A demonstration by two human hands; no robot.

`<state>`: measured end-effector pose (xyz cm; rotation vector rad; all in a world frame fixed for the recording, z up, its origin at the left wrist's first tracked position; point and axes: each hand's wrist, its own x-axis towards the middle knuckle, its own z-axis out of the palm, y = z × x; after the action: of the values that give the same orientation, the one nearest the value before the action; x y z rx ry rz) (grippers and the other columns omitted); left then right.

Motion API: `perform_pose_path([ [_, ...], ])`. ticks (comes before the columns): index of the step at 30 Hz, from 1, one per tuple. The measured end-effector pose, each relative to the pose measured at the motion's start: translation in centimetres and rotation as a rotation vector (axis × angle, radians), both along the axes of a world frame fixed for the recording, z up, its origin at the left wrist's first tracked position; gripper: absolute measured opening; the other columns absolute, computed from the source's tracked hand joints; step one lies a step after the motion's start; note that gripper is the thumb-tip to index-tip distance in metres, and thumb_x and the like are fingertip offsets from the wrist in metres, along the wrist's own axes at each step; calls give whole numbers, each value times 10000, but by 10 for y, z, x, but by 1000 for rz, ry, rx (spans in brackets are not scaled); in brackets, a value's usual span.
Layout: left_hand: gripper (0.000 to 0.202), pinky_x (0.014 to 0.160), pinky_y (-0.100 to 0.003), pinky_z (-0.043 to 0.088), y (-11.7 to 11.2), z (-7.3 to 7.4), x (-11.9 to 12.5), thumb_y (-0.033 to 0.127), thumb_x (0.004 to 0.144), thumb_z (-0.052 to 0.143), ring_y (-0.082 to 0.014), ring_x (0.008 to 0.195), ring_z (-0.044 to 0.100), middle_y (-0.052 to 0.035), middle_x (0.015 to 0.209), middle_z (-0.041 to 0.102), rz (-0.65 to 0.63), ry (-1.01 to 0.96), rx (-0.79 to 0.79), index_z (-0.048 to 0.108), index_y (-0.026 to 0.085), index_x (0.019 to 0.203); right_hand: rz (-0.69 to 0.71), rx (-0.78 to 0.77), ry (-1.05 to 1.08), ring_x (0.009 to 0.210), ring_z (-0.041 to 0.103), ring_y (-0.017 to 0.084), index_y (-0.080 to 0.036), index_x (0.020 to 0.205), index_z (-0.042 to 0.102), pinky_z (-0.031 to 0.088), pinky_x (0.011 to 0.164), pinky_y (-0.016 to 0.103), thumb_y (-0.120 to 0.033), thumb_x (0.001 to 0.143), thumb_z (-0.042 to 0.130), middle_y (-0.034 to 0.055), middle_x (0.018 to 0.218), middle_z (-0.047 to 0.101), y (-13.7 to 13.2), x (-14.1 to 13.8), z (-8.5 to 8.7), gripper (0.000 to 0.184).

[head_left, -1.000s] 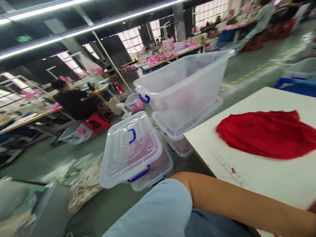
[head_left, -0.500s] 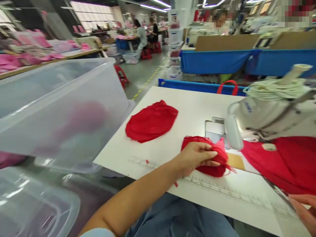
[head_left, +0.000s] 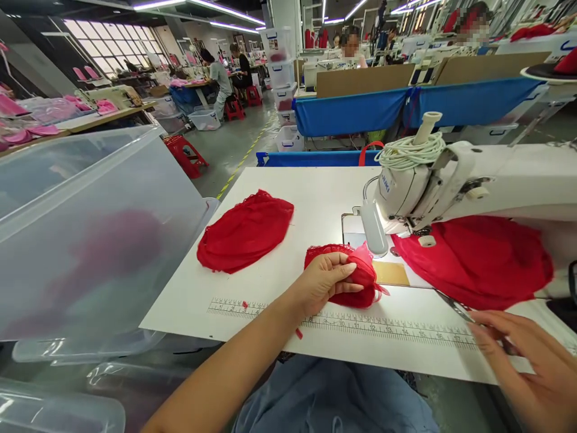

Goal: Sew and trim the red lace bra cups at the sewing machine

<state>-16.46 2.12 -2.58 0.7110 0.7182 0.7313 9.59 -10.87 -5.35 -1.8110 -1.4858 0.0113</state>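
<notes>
My left hand [head_left: 327, 282] pinches a bunched piece of red lace-edged fabric [head_left: 347, 297] on the white sewing table [head_left: 270, 325]. This fabric lies left of the needle area of the sewing machine [head_left: 401, 186]. At the right, my right hand [head_left: 523, 355] has its fingers closed around a slim, pointed metal tool [head_left: 453, 305]; whether it is scissors or tweezers I cannot tell. The tool's tip touches or lies just beside a larger red fabric piece [head_left: 491, 258] under the machine's arm. Another red fabric piece [head_left: 246, 231] lies flat on the table's left part.
A printed ruler scale [head_left: 374, 328] runs along the table's front, with small red scraps [head_left: 298, 332] near it. Large translucent bins [head_left: 103, 240] stand against the left side. Behind the table hang blue cloths [head_left: 351, 114]. Other people sit working farther back.
The view has swung right and steadied, bringing more of the machine and my right hand into sight. My left hand keeps its pinch on the red fabric. The metal tool shows more clearly.
</notes>
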Motion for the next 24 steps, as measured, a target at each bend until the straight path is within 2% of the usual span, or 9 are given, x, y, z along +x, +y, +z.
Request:
perform_pose_path([
  [1, 360, 700, -235, 550, 0, 1, 0, 344, 590, 876, -116, 723, 634, -17, 753, 649, -5, 2, 1, 640, 120, 743, 113, -12, 59, 579, 568, 174, -376, 898, 688, 451, 404, 285, -592, 796, 591, 61, 879, 696, 2, -16, 6, 258],
  [2, 362, 693, -232, 548, -1, 1, 1, 345, 589, 877, -117, 722, 636, -20, 759, 654, -11, 8, 1, 641, 121, 748, 164, -48, 154, 571, 565, 157, -337, 909, 680, 446, 397, 264, -571, 815, 586, 48, 871, 680, 6, -33, 12, 268],
  [4, 360, 682, -225, 543, -2, 2, 1, 349, 597, 873, -119, 719, 642, -30, 780, 666, -21, 27, 4, 647, 122, 763, 193, -110, 279, 549, 564, 144, -282, 953, 671, 475, 462, 250, -532, 851, 564, 12, 719, 637, 19, -61, 18, 291],
  [6, 354, 681, -222, 541, -2, 2, 2, 352, 612, 865, -115, 709, 642, -28, 783, 664, -30, 42, 21, 648, 121, 769, 184, -145, 364, 488, 540, 138, -243, 997, 661, 453, 440, 239, -545, 869, 530, -16, 601, 594, 36, -81, 19, 353],
  [9, 358, 693, -227, 546, -3, 0, 2, 355, 613, 864, -103, 685, 633, -7, 754, 646, -37, 44, 66, 632, 125, 760, 200, -139, 423, 504, 581, 144, -215, 967, 661, 464, 456, 247, -535, 833, 573, 7, 671, 655, 57, -94, 17, 358],
  [14, 401, 659, -201, 533, -3, -3, 2, 386, 595, 864, -88, 632, 635, 8, 729, 638, 9, 116, 120, 602, 128, 756, 251, -113, 489, 402, 494, 127, -215, 820, 667, 407, 382, 233, -418, 807, 596, -42, 491, 542, 65, -102, 19, 216],
  [18, 427, 620, -204, 520, -4, -3, 4, 414, 588, 855, -101, 607, 645, 4, 711, 642, 58, 152, 158, 569, 136, 740, 206, 90, 268, 437, 502, 96, -229, 800, 643, 416, 418, 210, -319, 864, 569, -25, 610, 614, 57, -111, 18, 133],
  [22, 407, 589, -217, 503, -6, -1, 6, 392, 587, 848, -94, 561, 606, 17, 678, 623, 94, 145, 168, 540, 148, 697, 263, 314, -56, 577, 614, 102, -218, 882, 653, 462, 513, 202, -189, 889, 558, 21, 782, 685, 49, -121, 13, 100],
  [24, 381, 600, -228, 498, -7, 0, 7, 368, 590, 839, -97, 569, 590, 20, 662, 616, 117, 126, 167, 544, 153, 698, 306, 336, -143, 632, 644, 113, -210, 900, 652, 466, 538, 200, -150, 890, 555, 29, 800, 692, 46, -124, 11, 114],
])
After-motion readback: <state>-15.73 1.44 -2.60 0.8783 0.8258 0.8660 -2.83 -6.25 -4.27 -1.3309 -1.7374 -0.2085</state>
